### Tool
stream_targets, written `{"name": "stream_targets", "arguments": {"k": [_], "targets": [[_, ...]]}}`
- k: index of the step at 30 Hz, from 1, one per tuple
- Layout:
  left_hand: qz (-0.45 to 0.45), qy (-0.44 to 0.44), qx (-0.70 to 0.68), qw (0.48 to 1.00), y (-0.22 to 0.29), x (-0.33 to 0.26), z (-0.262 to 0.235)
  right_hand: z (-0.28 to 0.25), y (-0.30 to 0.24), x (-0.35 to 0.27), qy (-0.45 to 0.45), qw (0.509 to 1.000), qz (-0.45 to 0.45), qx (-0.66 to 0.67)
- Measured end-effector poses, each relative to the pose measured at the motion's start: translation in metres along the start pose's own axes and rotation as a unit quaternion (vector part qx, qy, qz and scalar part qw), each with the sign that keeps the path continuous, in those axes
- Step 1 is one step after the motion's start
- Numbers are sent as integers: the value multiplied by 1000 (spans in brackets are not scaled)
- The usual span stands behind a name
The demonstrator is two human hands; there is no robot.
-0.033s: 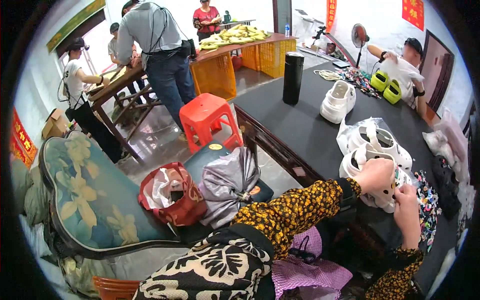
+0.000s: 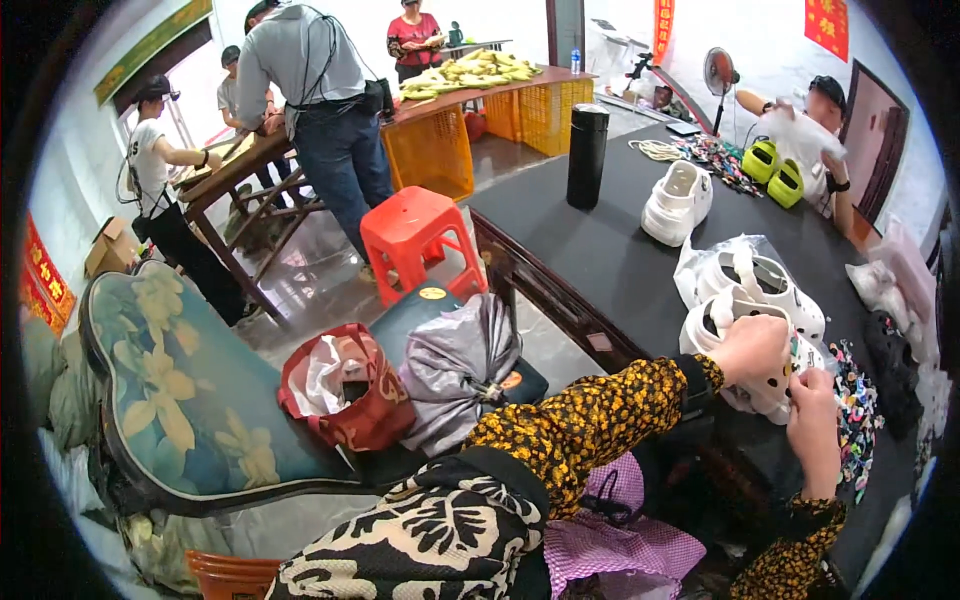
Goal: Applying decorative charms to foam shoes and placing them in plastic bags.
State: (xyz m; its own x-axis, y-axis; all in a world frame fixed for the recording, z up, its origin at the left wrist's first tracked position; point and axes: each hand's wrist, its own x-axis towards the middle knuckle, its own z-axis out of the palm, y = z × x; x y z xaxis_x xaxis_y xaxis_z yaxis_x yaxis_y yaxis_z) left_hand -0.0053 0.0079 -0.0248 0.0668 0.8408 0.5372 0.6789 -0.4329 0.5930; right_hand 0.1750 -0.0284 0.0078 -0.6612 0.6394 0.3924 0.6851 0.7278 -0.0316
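Note:
A white clog with round holes is on the dark table in front of me. My left hand is closed over its upper part and steadies it. Against the clog's right side, my right hand pinches with thumb and fingers; whatever is between them is too small to make out. Just behind sits another white clog, partly in a clear plastic bag. Beside my right hand lies a pile of small multicoloured charms. Farther back on the table are more white clogs.
A black bottle stands at the table's far left, with another colourful pile beyond. At the far right a person handles a clear bag near lime-green clogs. Left are a red stool, a red bag and a floral-cushioned bench.
The person at the far right has shifted the clear bag slightly. My hands and the clog stay in nearly the same place.

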Motion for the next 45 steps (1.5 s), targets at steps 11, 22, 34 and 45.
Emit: {"name": "stream_targets", "arguments": {"k": [11,22,34,45], "targets": [[5,3,-7,1000,6,-2,-8,9,-4,-15,53,997,19,-53],[6,19,-11,1000,0,1,-5,14,-2,-15,113,993,-8,34],[9,-26,24,999,8,-4,-9,12,14,-15,75,993,33,82],[101,-85,121,984,-15,6,-18,32,4,0,66,993,52,85]]}}
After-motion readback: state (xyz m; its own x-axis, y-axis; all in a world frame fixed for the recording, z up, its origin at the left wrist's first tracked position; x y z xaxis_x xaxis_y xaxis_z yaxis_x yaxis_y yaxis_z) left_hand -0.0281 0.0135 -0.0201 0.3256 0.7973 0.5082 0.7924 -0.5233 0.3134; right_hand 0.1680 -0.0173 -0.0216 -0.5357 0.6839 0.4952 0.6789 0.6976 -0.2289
